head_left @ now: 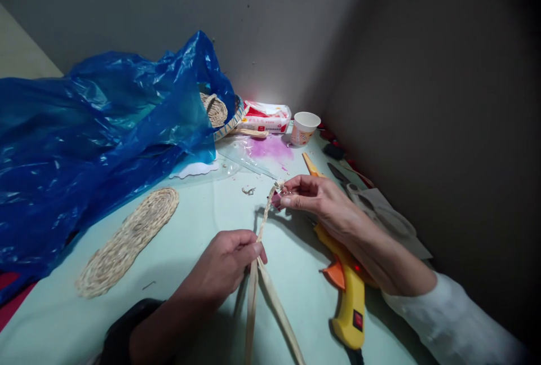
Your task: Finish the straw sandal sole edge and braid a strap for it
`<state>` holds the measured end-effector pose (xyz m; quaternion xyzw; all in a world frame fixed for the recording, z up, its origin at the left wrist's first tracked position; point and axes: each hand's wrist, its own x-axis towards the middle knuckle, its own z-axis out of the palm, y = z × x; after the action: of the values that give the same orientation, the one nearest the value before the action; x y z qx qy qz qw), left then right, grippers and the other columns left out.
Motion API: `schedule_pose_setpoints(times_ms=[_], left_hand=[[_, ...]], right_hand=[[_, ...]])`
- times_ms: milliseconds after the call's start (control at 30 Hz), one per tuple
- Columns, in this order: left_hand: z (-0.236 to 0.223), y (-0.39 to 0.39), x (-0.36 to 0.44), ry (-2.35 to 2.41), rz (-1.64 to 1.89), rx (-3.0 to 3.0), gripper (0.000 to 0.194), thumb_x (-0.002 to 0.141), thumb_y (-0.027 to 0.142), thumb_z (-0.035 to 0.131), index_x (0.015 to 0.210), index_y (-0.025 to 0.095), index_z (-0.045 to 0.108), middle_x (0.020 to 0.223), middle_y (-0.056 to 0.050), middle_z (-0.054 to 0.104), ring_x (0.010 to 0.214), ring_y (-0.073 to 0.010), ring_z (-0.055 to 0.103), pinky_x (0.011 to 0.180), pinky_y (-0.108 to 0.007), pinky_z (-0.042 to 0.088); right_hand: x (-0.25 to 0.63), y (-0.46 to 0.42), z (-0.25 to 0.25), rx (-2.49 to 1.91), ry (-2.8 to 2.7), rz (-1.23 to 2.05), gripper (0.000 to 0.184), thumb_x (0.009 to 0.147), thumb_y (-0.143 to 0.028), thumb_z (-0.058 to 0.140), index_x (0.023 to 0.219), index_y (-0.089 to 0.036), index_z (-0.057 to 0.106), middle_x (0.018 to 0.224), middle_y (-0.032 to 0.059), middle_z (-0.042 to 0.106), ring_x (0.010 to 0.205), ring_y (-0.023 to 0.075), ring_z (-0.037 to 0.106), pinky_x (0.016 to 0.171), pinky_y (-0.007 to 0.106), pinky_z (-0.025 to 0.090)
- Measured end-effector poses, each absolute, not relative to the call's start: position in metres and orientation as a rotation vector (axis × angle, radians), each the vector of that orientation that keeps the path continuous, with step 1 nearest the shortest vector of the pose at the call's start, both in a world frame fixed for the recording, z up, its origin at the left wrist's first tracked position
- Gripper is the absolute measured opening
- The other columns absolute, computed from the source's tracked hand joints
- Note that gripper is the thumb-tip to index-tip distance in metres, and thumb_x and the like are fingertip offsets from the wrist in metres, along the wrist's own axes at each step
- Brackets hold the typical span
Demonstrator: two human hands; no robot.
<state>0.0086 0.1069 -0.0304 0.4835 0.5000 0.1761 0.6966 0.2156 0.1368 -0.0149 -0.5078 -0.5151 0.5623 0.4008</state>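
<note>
My left hand (pixel 236 255) is closed in a pinch on a thin straw braid (pixel 265 218). Below its fingers the loose flat strands (pixel 276 308) hang toward the front edge. At the braid's upper end, my right hand (pixel 315 199) pinches a small shiny ring (pixel 284 190). A dark red piece (pixel 276 200) shows just under those fingertips; whether it is joined to the ring I cannot tell. Beneath my right forearm lies a yellow glue gun (pixel 350 303) with an orange trigger and a red light. A woven straw sole (pixel 129 241) rests flat left of my left hand.
A blue plastic bag (pixel 105 111) covers the left side, partly over a basket (pixel 231 124) with a coiled straw piece (pixel 214 110). Farther back are a tissue pack (pixel 266 117) and paper cup (pixel 303 129). Scissors (pixel 363 196) lie at right, metal bits (pixel 248 191) mid-table.
</note>
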Motion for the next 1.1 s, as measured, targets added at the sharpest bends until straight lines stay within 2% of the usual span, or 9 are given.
schedule_pose_setpoints(times_ms=[367, 733, 867, 1000, 1100], left_hand=[[-0.028, 0.108, 0.010, 1.111, 0.395, 1.031, 0.022, 0.083, 0.034, 0.055, 0.070, 0.016, 0.056, 0.041, 0.013, 0.027, 0.038, -0.0040, 0.014, 0.042, -0.024, 0.007], [-0.033, 0.110, 0.007, 1.139, 0.301, 1.191, 0.025, 0.082, 0.037, 0.054, 0.067, 0.018, 0.058, 0.039, 0.012, 0.027, 0.035, -0.0055, 0.019, 0.041, -0.024, 0.010], [-0.032, 0.110, 0.006, 1.143, 0.292, 1.202, 0.025, 0.082, 0.039, 0.053, 0.068, 0.018, 0.057, 0.042, 0.012, 0.027, 0.037, -0.0064, 0.019, 0.041, -0.025, 0.011], [-0.036, 0.110, 0.008, 1.167, 0.341, 1.288, 0.025, 0.082, 0.035, 0.051, 0.065, 0.019, 0.058, 0.045, 0.010, 0.027, 0.040, -0.0081, 0.023, 0.043, -0.025, 0.018], [-0.039, 0.108, 0.009, 1.194, 0.416, 1.364, 0.024, 0.080, 0.032, 0.052, 0.062, 0.018, 0.059, 0.049, 0.007, 0.037, 0.048, -0.0098, 0.032, 0.050, -0.024, 0.026]], right_hand=[[0.219, 0.136, -0.015, -1.234, -1.261, 1.450, 0.016, 0.070, -0.022, 0.078, 0.078, -0.015, 0.066, 0.078, 0.0047, 0.073, 0.075, 0.0155, 0.065, 0.074, 0.027, 0.047], [0.211, 0.134, -0.013, -1.185, -1.326, 1.484, 0.014, 0.076, -0.022, 0.076, 0.083, -0.014, 0.067, 0.082, 0.0056, 0.073, 0.079, 0.0156, 0.067, 0.077, 0.027, 0.048], [0.211, 0.136, -0.015, -1.262, -1.441, 1.429, 0.022, 0.080, -0.031, 0.075, 0.092, -0.014, 0.068, 0.092, 0.0067, 0.072, 0.086, 0.0180, 0.065, 0.078, 0.028, 0.047], [0.210, 0.139, -0.013, -1.259, -1.667, 1.351, 0.025, 0.091, -0.037, 0.063, 0.106, -0.018, 0.065, 0.106, 0.0063, 0.070, 0.100, 0.0210, 0.063, 0.087, 0.031, 0.046], [0.205, 0.146, -0.008, -1.347, -1.932, 1.196, 0.025, 0.096, -0.038, 0.055, 0.112, -0.021, 0.063, 0.104, 0.0031, 0.070, 0.097, 0.0194, 0.063, 0.086, 0.030, 0.045]])
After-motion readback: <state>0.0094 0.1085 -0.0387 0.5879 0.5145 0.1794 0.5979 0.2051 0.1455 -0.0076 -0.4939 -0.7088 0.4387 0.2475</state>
